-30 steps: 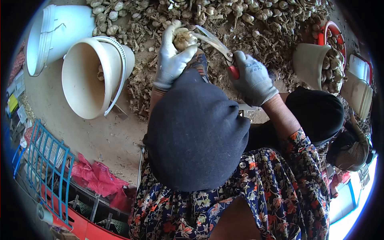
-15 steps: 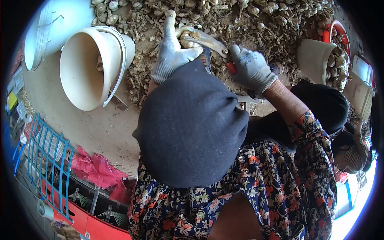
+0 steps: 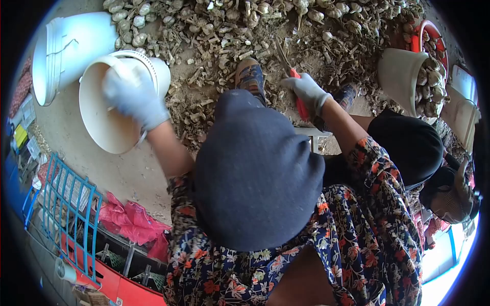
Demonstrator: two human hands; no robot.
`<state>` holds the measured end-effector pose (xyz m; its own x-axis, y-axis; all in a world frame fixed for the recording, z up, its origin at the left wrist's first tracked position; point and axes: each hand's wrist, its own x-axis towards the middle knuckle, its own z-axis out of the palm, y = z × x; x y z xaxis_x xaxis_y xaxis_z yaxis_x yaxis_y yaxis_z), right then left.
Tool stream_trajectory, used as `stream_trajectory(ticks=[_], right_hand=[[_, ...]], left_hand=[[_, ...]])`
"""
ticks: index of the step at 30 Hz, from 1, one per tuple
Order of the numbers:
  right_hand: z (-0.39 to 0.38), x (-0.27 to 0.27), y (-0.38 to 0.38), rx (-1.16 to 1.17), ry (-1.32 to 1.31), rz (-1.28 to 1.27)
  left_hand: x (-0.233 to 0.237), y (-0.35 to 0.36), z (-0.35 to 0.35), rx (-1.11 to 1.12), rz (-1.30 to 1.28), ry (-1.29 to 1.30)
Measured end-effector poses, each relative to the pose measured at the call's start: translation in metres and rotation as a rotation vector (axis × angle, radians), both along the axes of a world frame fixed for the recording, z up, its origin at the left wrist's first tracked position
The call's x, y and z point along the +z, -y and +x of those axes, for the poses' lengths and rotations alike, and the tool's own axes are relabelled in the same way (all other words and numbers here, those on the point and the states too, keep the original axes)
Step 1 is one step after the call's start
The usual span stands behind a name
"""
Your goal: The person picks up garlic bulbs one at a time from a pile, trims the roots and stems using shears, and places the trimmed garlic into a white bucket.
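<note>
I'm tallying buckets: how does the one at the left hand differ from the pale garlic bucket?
The left bucket has the left hand over its mouth; the garlic bucket has no hand there. Bulbs crowd the garlic bucket's mouth; the left bucket shows no such heap. Both are pale.

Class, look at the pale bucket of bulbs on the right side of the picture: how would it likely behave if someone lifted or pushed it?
The bucket would probably feel heavy, since bulbs crowd its mouth. Its smooth, evenly curved wall suggests it stays fairly stiff. Tilted, it might spill, as bulbs reach the rim.
</note>
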<state>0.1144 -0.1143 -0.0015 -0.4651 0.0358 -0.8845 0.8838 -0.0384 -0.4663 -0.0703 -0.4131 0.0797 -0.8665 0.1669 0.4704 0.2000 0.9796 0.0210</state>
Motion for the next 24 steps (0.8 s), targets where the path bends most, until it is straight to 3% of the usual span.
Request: stream_trajectory(ticks=[1, 2, 3, 5, 6, 7, 10, 11, 13, 14, 16, 17, 18, 24], right_hand=[[-0.007, -0.006, 0.003, -0.109, -0.014, -0.076], [-0.011, -0.013, 0.005, -0.191, -0.013, -0.111], [-0.014, -0.012, 0.006, -0.191, -0.009, -0.109], [-0.019, -0.006, 0.004, -0.291, 0.066, -0.196], [-0.018, -0.008, 0.002, -0.242, 0.049, -0.197], [-0.017, -0.006, 0.000, -0.246, 0.051, -0.192], [-0.015, 0.011, 0.001, -0.059, 0.103, -0.031], [-0.009, 0.011, 0.003, -0.060, 0.107, -0.037], [-0.006, 0.011, 0.008, 0.308, -0.138, 0.383], [-0.008, 0.018, 0.007, 0.416, -0.083, 0.394], [-0.006, 0.022, 0.012, 0.429, -0.103, 0.435], [-0.005, 0.023, 0.015, 0.440, -0.124, 0.480], [-0.007, 0.027, 0.017, 0.424, -0.164, 0.487], [-0.027, 0.042, 0.022, 0.350, -0.260, 0.404]], left_hand=[[-0.025, -0.041, 0.006, -0.158, 0.648, 0.319], [-0.050, -0.076, 0.005, -0.342, 0.926, 0.584], [-0.066, -0.112, 0.011, -0.376, 0.541, 0.585], [-0.097, -0.170, 0.009, -0.321, 0.129, 0.915], [-0.138, -0.186, 0.010, -0.237, 0.031, 0.825], [-0.147, -0.199, 0.012, -0.182, 0.046, 0.699], [-0.160, -0.194, -0.007, -0.165, 0.168, 0.823], [-0.158, -0.190, -0.010, -0.176, 0.247, 0.784], [-0.142, -0.177, -0.006, -0.131, 0.584, 0.942], [-0.149, -0.170, -0.004, -0.129, 0.580, 0.938], [-0.167, -0.153, 0.009, -0.108, 0.809, 0.951], [-0.120, -0.155, 0.017, -0.066, 0.677, 0.958], [-0.105, -0.152, 0.022, -0.067, 0.678, 0.972], [-0.060, -0.142, 0.040, -0.110, 0.522, 0.963]])
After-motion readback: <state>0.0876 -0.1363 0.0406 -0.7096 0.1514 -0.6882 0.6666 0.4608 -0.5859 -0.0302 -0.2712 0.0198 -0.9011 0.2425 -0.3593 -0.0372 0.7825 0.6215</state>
